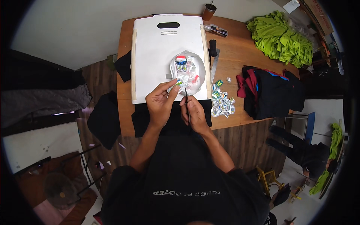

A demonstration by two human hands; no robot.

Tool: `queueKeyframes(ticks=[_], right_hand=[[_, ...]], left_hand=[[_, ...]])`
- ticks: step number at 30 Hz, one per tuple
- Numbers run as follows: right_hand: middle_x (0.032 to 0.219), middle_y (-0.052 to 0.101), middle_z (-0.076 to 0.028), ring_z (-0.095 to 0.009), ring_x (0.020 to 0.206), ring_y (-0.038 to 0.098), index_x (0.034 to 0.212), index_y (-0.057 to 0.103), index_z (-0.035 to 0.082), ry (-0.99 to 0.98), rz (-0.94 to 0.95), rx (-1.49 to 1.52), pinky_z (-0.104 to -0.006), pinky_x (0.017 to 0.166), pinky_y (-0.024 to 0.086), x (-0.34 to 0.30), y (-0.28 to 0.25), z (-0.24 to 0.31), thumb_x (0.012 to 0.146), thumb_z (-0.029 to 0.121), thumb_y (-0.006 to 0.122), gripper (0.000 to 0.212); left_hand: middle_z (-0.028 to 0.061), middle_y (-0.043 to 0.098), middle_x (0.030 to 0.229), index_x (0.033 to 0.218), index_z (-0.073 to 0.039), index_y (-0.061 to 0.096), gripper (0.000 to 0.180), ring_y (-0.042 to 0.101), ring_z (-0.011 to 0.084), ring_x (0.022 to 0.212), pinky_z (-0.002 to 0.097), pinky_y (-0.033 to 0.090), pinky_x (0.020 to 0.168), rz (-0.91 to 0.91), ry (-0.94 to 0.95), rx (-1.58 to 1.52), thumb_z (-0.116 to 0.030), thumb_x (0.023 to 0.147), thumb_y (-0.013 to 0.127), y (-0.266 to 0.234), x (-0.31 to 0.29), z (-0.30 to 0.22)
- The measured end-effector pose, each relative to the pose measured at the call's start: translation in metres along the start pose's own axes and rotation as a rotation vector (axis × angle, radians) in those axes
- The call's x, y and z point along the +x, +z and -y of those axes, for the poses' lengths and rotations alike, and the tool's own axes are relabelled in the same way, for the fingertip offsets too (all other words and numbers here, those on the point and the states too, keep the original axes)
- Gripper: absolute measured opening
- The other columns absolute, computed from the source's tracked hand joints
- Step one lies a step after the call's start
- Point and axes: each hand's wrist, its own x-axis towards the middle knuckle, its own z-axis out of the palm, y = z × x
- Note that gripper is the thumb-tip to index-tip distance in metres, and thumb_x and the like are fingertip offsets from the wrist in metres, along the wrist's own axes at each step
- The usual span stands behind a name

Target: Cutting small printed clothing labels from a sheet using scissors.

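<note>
My left hand (162, 102) pinches a small round printed sticker or patch (179, 81) in green, white and blue. Thumb and forefinger hold it over the near rim of a round white tub (203, 77). Inside the tub lie colourful printed pieces (181, 63) and clear scraps. A slim dark pointed tool (186, 94) is closed in my right hand (194, 112), its tip up by the patch; whether it is tweezers or small scissors I cannot tell. The tub stands on a white board (152, 56) with a dark handle slot.
On the wooden table (232, 48), right of the board, several round cut patches (224, 105) lie in a heap near a steel ruler (215, 67). Beyond are dark folded garments (272, 93), a lime-green cloth pile (279, 39) and a brown cup (209, 13). Another person (311, 150) is at the right.
</note>
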Motion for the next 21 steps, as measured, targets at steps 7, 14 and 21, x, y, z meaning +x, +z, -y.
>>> queueKeyframes(ticks=[7, 14, 21], right_hand=[[0.055, 0.036, 0.002, -0.005, 0.044, 0.03, 0.101, 0.048, 0.003, -0.084, -0.107, 0.021, -0.0199, 0.042, 0.027, -0.031, 0.048, -0.033, 0.105, 0.034, 0.034, 0.034], [0.057, 0.035, 0.004, -0.004, 0.046, 0.029, 0.099, 0.048, 0.003, -0.081, -0.114, 0.008, -0.0201, 0.043, 0.025, -0.03, 0.052, -0.033, 0.104, 0.035, 0.036, 0.034], [0.056, 0.035, 0.004, -0.004, 0.046, 0.029, 0.098, 0.048, 0.004, -0.083, -0.119, 0.041, -0.0202, 0.043, 0.024, -0.027, 0.054, -0.03, 0.104, 0.035, 0.037, 0.034]], left_hand=[[0.0124, 0.064, 0.104, 0.117, 0.01, 0.061, 0.028, 0.064, 0.0142, 0.093, 0.0232, 0.051, 0.082, 0.068, -0.075, -0.053, 0.008, 0.089, 0.062, -0.037, -0.032, -0.013], [0.0124, 0.064, 0.104, 0.114, 0.009, 0.063, 0.027, 0.064, 0.0157, 0.096, 0.0241, 0.052, 0.084, 0.079, -0.027, 0.001, 0.008, 0.087, 0.063, -0.04, -0.033, -0.011], [0.0126, 0.063, 0.106, 0.11, 0.01, 0.064, 0.023, 0.064, 0.0148, 0.095, 0.0228, 0.052, 0.082, 0.064, -0.023, -0.07, 0.009, 0.086, 0.063, -0.04, -0.033, -0.01]])
